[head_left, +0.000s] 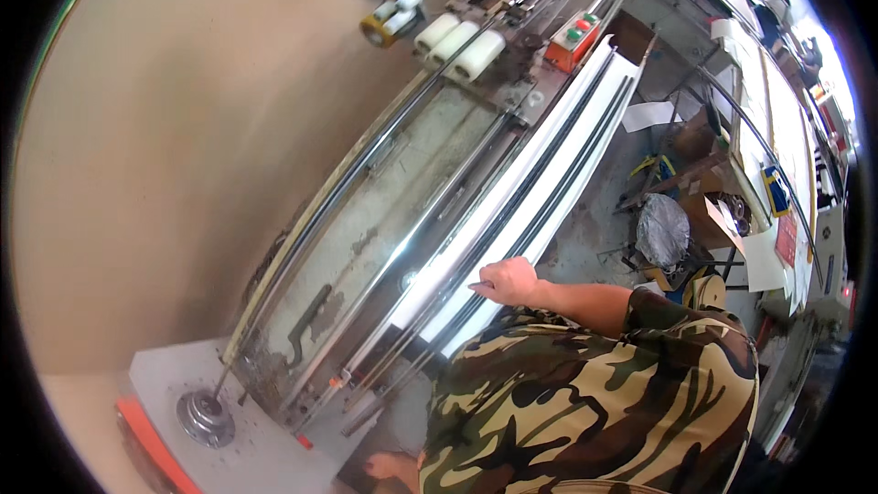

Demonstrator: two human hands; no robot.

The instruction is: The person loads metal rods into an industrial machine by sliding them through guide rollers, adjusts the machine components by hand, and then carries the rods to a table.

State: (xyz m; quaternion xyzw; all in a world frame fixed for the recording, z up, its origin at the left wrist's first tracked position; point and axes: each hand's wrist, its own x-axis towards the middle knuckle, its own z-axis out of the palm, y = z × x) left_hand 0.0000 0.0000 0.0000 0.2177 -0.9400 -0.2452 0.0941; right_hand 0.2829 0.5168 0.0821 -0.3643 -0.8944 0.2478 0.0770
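Note:
My right hand (509, 281) is closed above the near part of a long white sheet (457, 316) on the machine. A small dark tip shows at its fingers, too small to name. Dark rods (540, 224) run lengthwise along the sheet, and the hand is over them. My left hand (386, 467) is low at the bottom edge, beside the near end of the machine (297, 421). Most of it is hidden by the camouflage shirt (585, 402), and its fingers do not show clearly.
White rollers (462, 46) and an orange control box with buttons (573, 41) sit at the machine's far end. A curved handle (306, 325) lies on its bed. At right are a plastic bag (662, 230), cardboard, and a table with papers (764, 261). A wall (165, 174) borders the left.

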